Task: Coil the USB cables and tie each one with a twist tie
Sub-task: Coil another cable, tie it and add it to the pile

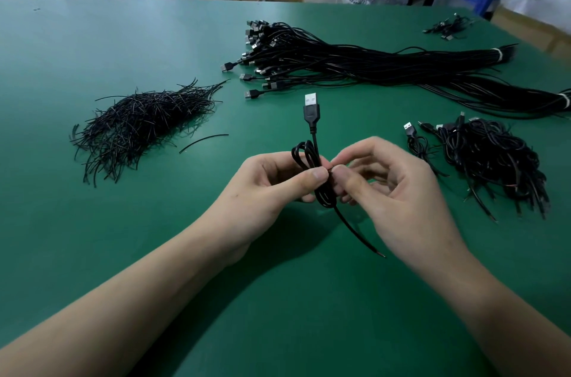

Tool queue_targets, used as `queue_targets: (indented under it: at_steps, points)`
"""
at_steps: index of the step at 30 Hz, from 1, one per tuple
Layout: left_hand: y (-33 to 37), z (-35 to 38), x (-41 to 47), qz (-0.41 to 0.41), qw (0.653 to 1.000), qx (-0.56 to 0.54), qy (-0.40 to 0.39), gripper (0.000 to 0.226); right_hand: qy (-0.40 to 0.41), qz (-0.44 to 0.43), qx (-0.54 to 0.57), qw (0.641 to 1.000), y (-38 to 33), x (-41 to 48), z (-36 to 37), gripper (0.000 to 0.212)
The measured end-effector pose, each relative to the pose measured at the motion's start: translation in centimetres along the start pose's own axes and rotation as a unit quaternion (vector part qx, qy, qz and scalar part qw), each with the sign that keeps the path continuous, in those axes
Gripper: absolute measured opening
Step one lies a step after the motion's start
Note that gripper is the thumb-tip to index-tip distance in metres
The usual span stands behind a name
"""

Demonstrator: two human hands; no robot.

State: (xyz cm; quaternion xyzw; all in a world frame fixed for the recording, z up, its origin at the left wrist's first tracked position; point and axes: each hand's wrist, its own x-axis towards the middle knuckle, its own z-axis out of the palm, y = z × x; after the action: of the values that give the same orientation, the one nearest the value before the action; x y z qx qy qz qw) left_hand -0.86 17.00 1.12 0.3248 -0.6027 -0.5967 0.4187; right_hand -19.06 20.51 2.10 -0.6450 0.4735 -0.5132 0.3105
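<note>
The left hand (278, 182) pinches the coiled cable (312, 160) upright above the worktop (92, 46), plug up; the right hand (392, 188), touching its waist, pinches what seems a twist tie.

The left hand (272, 182) pinches a thin black coiled cable (312, 157) under its thumb, with the bare left forearm (123, 299) coming from the near left. The right hand (398, 191), fingers curled, pinches the same cable from the right.
</note>
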Motion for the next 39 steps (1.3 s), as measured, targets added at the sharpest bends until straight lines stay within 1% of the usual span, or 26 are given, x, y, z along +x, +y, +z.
queue_targets:
  at_steps: [3,5,8,11,13,15,17,20,22,24,25,27,28,30,32,37,39]
  points:
    - [0.0,0.2,0.0,0.003,1.0,0.004,0.001,0.021,0.004,-0.006,-0.015,1.0,0.0,0.0,-0.2,0.01]
    - [-0.1,0.3,0.1,0.015,1.0,-0.001,0.014,0.026,-0.006,0.005,-0.002,1.0,0.1,0.0,-0.2,0.01]
    - [-0.1,0.3,0.0,0.028,0.999,-0.013,0.016,0.031,-0.023,0.046,0.07,0.996,0.2,0.0,0.0,0.006]
    - [0.0,0.2,0.0,0.038,0.999,-0.018,-0.011,0.027,-0.04,0.11,0.171,0.978,0.0,0.1,-0.1,0.004]
    - [0.0,0.2,0.1,0.045,0.998,-0.025,-0.027,0.025,-0.055,0.145,0.215,0.964,-0.1,0.2,-0.3,0.005]
    - [0.1,0.3,0.0,0.048,0.998,-0.03,-0.041,0.023,-0.063,0.172,0.248,0.951,0.0,0.2,-0.5,0.002]
    - [0.2,0.2,0.0,0.044,0.997,-0.033,-0.056,0.02,-0.071,0.19,0.271,0.941,0.2,0.2,-0.5,0.01]
    - [0.3,0.0,0.0,0.036,0.995,-0.04,-0.082,0.022,-0.08,0.206,0.287,0.932,0.5,0.3,-0.7,0.011]
    - [0.4,-0.1,0.0,0.033,0.995,-0.039,-0.086,0.024,-0.088,0.216,0.28,0.931,0.6,0.4,-0.8,0.009]
    - [0.4,-0.1,0.0,0.024,0.997,-0.031,-0.073,0.025,-0.104,0.227,0.254,0.934,0.7,0.4,-1.1,0.012]
    - [0.4,-0.1,0.1,0.022,0.997,-0.025,-0.064,0.026,-0.114,0.232,0.238,0.936,0.7,0.5,-1.2,0.016]
    - [0.2,-0.1,0.2,0.023,0.999,-0.009,-0.048,0.026,-0.146,0.236,0.2,0.94,0.6,0.5,-1.4,0.034]
    - [0.1,0.0,0.2,0.025,0.999,-0.002,-0.044,0.026,-0.161,0.236,0.178,0.942,0.5,0.5,-1.4,0.039]
    - [0.0,0.0,0.2,0.033,0.999,0.008,-0.043,0.023,-0.175,0.233,0.146,0.946,0.3,0.3,-1.1,0.034]
    - [0.0,0.0,0.1,0.041,0.998,0.025,-0.041,0.023,-0.18,0.223,0.138,0.948,0.3,0.3,-0.9,0.03]
    - [0.0,-0.2,0.0,0.056,0.992,0.107,-0.028,0.027,-0.184,0.196,0.122,0.955,0.5,0.4,-1.1,0.038]
    - [0.1,-0.2,-0.1,0.073,0.986,0.151,-0.018,0.025,-0.172,0.17,0.098,0.965,0.3,0.4,-1.0,0.028]
